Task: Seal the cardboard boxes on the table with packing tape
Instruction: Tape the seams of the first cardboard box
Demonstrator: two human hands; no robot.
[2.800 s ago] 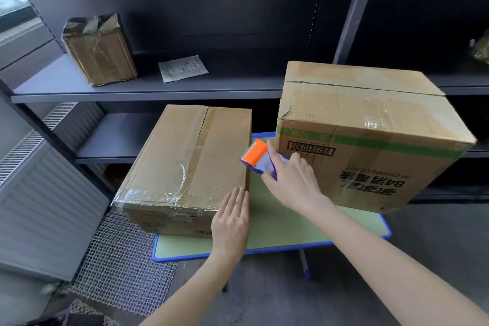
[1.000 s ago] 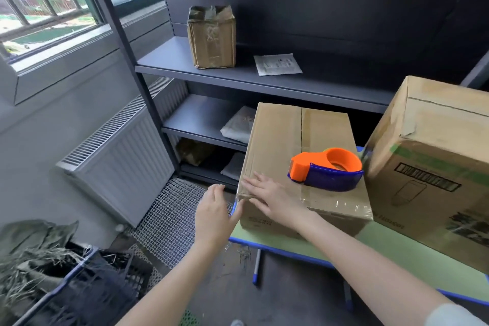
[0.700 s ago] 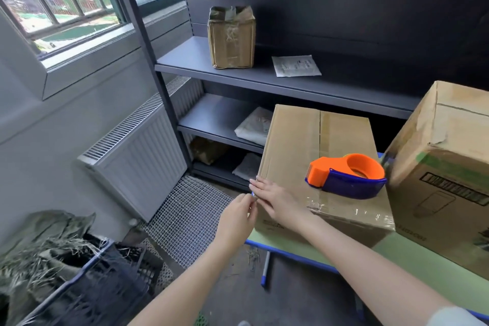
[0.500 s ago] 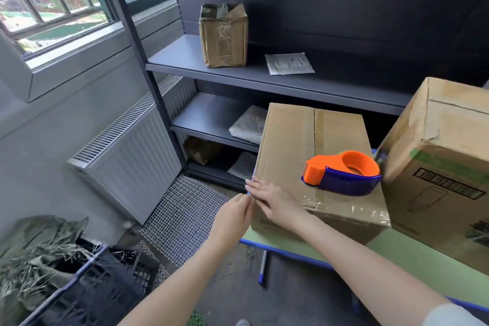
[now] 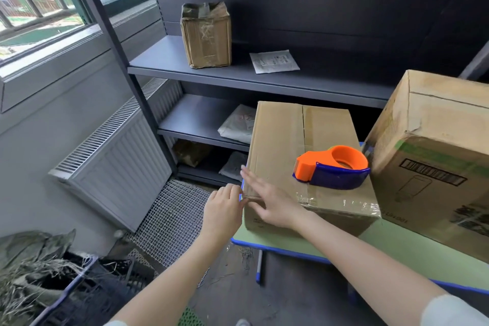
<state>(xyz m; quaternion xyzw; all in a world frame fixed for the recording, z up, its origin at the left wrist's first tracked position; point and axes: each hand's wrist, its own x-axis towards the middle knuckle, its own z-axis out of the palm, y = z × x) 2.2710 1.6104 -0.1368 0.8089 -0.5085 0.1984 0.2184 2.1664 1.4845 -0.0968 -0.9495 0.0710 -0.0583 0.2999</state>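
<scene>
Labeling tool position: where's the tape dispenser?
Head view, right of centre: tape dispenser sits atop the smaller box, by its right edge, beside the larger box.

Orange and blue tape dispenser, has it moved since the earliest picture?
Yes. The orange and blue tape dispenser moved from beside the smaller brown cardboard box up onto its top, near the right edge.

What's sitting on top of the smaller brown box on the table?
An orange-and-blue tape dispenser and the right hand, lying flat near its left edge. Whatever lies under the dispenser is hidden.
</scene>
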